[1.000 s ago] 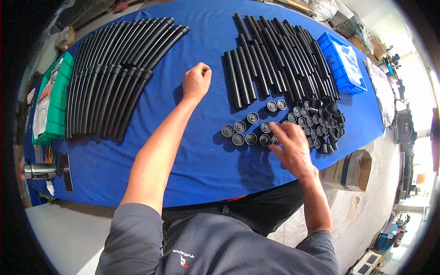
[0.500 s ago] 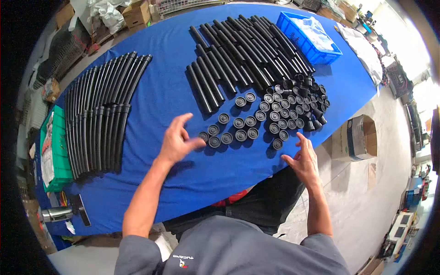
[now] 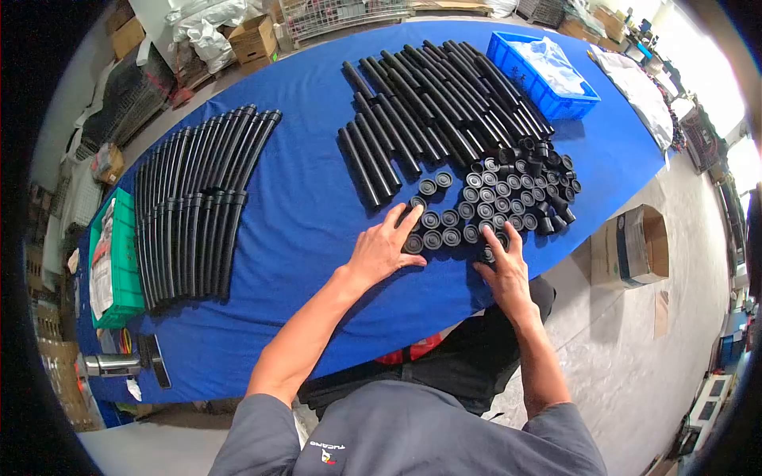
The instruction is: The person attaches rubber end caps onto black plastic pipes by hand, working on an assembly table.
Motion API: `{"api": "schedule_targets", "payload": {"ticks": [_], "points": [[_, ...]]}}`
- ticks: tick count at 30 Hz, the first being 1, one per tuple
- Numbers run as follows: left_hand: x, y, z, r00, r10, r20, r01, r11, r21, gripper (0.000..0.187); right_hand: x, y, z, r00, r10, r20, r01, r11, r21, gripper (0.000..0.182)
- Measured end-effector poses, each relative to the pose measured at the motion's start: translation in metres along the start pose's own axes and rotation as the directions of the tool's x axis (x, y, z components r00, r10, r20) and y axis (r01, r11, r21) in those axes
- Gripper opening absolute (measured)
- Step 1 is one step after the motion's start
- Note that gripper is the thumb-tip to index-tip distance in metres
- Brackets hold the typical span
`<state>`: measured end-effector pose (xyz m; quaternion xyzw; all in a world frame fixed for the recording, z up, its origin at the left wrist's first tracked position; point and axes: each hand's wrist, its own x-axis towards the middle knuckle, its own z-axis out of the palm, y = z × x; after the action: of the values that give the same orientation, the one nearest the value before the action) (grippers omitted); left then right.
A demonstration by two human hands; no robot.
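Observation:
Round black end caps [image 3: 451,236] with ringed faces lie in a loose group on the blue cloth. My left hand [image 3: 379,252] is at the group's left edge, fingers spread, fingertips against the outermost caps. At the near edge, my right hand [image 3: 506,274] has its fingers apart over several caps, with one cap [image 3: 487,254] between thumb and fingers. Neither hand lifts anything. Straight black tubes [image 3: 421,103] lie side by side beyond the caps. Some caps at the right are tipped on their sides.
Curved black tubes [image 3: 178,230] lie in two rows at the left, beside a green crate [image 3: 127,270]. A blue crate [image 3: 575,107] holding clear plastic stands at the far right. A tape dispenser [image 3: 115,365] is at the near left. A cardboard box [image 3: 611,254] sits on the floor.
My left hand has moved right, and the caps at the left edge are now gathered closer to the others. My right hand has come down onto the near caps. The view has shifted slightly.

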<state>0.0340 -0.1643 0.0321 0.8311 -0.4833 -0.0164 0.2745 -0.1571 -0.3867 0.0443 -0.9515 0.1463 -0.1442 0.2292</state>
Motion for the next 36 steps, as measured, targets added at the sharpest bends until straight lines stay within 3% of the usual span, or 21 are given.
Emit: {"api": "schedule_targets", "payload": {"ticks": [6,12,18,22,25,27,29,33,36], "points": [[0.015,0.005,0.006,0.999,-0.007,0.032,0.007,1.0,0.01,0.103,0.001,0.0,0.002,1.0,0.014,-0.013,-0.014,0.999,0.048,0.084],[0.01,0.014,-0.009,0.984,-0.118,0.135,0.111,0.992,0.057,0.11,-0.001,-0.007,-0.006,1.0,0.004,-0.008,-0.003,1.0,0.021,0.078],[-0.005,0.002,-0.005,0.993,-0.116,0.031,0.117,0.993,-0.026,0.112,-0.008,-0.007,-0.006,0.998,-0.064,0.005,0.064,0.984,-0.168,0.066],[-0.007,-0.006,-0.001,0.997,-0.065,-0.045,0.06,0.993,-0.106,0.113,-0.006,-0.015,-0.01,0.993,-0.107,-0.04,0.099,0.979,-0.178,0.065],[-0.011,-0.01,0.003,0.982,-0.014,-0.187,0.001,0.997,-0.072,0.11,0.009,-0.028,-0.027,0.993,-0.102,-0.066,0.087,0.974,-0.209,0.07],[-0.018,-0.01,0.003,0.981,-0.028,-0.191,0.011,0.996,-0.09,0.105,0.02,-0.027,-0.024,0.968,-0.217,-0.13,0.171,0.94,-0.294,0.072],[-0.021,-0.01,0.001,0.98,-0.038,-0.198,0.018,0.995,-0.103,0.101,0.032,-0.023,-0.013,0.965,-0.252,-0.065,0.217,0.917,-0.336,0.073],[-0.024,-0.01,0.0,0.98,-0.108,-0.168,0.076,0.98,-0.186,0.097,0.049,-0.021,0.003,0.961,-0.268,0.06,0.272,0.897,-0.349,0.073],[-0.03,-0.003,-0.008,0.971,-0.164,-0.176,0.113,0.956,-0.271,0.085,0.053,-0.021,0.005,0.957,-0.287,0.029,0.279,0.894,-0.35,0.07]]}}
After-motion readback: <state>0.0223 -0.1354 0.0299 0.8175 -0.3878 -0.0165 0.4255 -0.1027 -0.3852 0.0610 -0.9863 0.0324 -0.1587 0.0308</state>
